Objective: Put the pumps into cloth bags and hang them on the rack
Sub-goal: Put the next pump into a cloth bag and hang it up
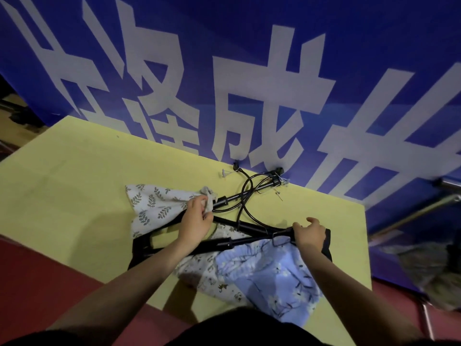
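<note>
Several black pumps lie crossed on a yellow table [74,176], their hoses [247,193] looping toward the back. A white cloth bag with a leaf print [154,206] covers the lower part of the far pump [249,192]. My left hand [197,218] pinches that bag's gathered mouth around the pump's shaft. My right hand [309,233] grips the black handle end of a near pump [224,242]. A light blue floral bag [269,275] and a white printed bag [204,273] lie under the near pumps at the table's front.
A blue banner with large white characters [249,96] stands right behind the table. Metal bars [424,211] run at the right beside it. Red floor [37,275] shows at the lower left. No rack can be made out.
</note>
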`<state>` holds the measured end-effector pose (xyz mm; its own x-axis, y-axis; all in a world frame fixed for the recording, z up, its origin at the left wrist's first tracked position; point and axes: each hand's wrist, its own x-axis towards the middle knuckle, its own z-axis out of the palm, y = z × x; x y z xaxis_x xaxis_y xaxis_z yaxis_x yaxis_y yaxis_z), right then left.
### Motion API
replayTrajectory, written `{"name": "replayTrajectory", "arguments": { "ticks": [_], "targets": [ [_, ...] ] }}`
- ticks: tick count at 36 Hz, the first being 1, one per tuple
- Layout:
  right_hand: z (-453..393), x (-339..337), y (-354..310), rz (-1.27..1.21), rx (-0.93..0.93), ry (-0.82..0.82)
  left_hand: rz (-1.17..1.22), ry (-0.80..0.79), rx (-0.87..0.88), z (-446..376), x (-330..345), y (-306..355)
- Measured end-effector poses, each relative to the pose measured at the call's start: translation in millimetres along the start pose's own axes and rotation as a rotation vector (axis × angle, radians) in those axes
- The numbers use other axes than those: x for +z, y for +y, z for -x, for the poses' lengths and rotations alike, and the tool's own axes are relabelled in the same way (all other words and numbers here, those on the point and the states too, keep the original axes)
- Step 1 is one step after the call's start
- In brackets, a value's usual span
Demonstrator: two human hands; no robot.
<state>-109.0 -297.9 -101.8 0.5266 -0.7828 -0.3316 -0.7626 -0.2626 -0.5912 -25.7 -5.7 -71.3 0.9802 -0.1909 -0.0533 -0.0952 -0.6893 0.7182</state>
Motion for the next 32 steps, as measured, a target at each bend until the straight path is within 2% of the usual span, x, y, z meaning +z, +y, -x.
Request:
{"name": "replayTrajectory", "arguments": {
  "ticks": [2,5,7,11,14,21,27,32],
  "targets": [
    [-3,2,5,0.0,0.047,-0.047,0.041,0.008,0.063,8,0,-6],
    [-8,8,17,-0.02,0.073,-0.187,0.008,-0.09,0.126,22,1,-25],
    [-11,7,20,-0.022,0.079,-0.223,-0.122,-0.206,0.124,26,5,-44],
    [-12,3,11,0.015,0.085,-0.261,-0.529,-0.488,-0.022,29,7,-77],
    [-12,5,5,0.066,0.116,-0.298,-0.7,-0.59,-0.036,27,7,-88],
    [-18,14,3,-0.027,0.115,-0.308,-0.488,-0.744,-0.088,15,5,-87],
    [-21,0,7,-0.25,0.084,-0.252,-0.277,-0.706,-0.086,18,-1,-83],
    [-26,-12,0,-0.307,0.045,-0.186,-0.242,-0.742,-0.036,14,-3,-72]
  ]
}}
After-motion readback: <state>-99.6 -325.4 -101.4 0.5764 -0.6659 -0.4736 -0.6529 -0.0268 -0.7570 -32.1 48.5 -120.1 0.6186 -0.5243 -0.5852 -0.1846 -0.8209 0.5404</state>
